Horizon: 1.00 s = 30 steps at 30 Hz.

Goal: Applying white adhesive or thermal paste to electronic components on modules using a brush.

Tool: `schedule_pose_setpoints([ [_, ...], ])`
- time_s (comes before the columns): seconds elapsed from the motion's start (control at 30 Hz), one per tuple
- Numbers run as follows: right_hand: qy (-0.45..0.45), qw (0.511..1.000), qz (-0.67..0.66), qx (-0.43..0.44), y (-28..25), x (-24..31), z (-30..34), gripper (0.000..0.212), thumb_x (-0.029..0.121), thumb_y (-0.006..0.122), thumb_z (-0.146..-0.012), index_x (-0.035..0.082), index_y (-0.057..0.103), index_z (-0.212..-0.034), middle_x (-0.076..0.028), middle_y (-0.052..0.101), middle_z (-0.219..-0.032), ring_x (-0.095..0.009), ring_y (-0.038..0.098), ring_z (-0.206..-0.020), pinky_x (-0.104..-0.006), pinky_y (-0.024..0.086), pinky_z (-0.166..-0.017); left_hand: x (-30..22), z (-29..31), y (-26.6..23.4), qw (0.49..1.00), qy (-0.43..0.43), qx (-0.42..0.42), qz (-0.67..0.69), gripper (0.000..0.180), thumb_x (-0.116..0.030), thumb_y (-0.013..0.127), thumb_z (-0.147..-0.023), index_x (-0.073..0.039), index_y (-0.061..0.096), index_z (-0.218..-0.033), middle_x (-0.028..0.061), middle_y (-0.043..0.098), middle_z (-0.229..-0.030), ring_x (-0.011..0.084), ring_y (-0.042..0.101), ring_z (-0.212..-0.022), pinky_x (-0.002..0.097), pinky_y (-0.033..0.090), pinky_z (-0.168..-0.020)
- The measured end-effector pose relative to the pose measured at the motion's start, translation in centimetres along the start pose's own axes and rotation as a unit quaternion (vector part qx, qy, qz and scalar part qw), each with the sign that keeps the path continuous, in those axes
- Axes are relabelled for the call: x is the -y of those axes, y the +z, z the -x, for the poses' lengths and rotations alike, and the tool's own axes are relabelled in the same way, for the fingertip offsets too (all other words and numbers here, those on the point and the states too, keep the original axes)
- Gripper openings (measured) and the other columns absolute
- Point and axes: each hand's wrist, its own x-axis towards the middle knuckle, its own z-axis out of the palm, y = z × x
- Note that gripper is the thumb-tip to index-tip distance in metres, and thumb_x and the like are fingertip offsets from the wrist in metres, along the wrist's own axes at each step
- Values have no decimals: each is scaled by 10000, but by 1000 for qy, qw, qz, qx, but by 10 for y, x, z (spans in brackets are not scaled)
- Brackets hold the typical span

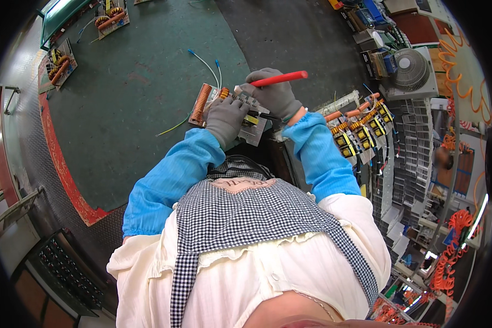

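My right hand (274, 92), in a grey glove, is closed around a red pen-like stick (281, 78). The stick slants up to the right. My left hand (226, 118), gloved too, presses its fingers on a circuit board (252, 134) near the edge of the green-topped table. A copper coil (200, 104) stands along the board's left side, and a smaller ring coil (224, 93) sits beyond my left fingertips. White wires with blue terminals (217, 63) rise from it, and a green-yellow wire (173, 129) trails left. My hands cover much of the board.
Other boards with coils lie at the table's far left (59, 66) and far edge (112, 21). At my right are several boards with yellow parts (361, 128). A grey fan (411, 70) stands beyond them, near orange coiled hoses (452, 71). The table (120, 109) has a red edge.
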Motion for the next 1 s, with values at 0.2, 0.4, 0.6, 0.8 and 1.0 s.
schedule_pose_setpoints([
  [0.2,-51,998,-30,18,3,2,-8,224,314,833,-818,104,777,-876,-93,737,-852,-287,709,-825,-416,572,-747,3,-2,7,999,-1,-42,-8,399,-176,673,-892,-224,639,-1287,-2,656,-1290,231,601,-1273,453,453,-1103],
  [0.4,11,999,-19,-32,-10,6,2,257,309,869,-807,88,768,-889,-91,734,-864,-284,700,-807,-398,569,-739,3,-2,4,999,34,-36,13,378,-171,663,-890,-208,650,-1266,18,668,-1268,244,607,-1260,443,451,-1101],
  [0.6,60,996,-12,-62,-22,2,24,275,301,857,-838,51,756,-897,-89,725,-864,-266,691,-786,-389,561,-698,8,-2,21,988,92,-119,34,394,-140,673,-872,-195,657,-1262,49,679,-1246,282,618,-1230,459,477,-1059],
  [0.8,176,911,-187,-324,-115,48,141,223,204,818,-902,20,725,-987,-61,673,-850,-182,672,-771,-341,531,-683,9,-11,12,996,77,-34,-41,408,-246,735,-873,-160,645,-1262,80,674,-1306,312,601,-1271,466,477,-1046],
  [1.0,385,706,1,-594,-161,130,344,251,258,721,-991,32,724,-1100,-45,706,-901,-147,654,-838,-317,535,-755,2,-25,-5,988,111,34,-105,459,-257,767,-853,-126,630,-1271,132,673,-1298,354,618,-1242,481,514,-998],
])
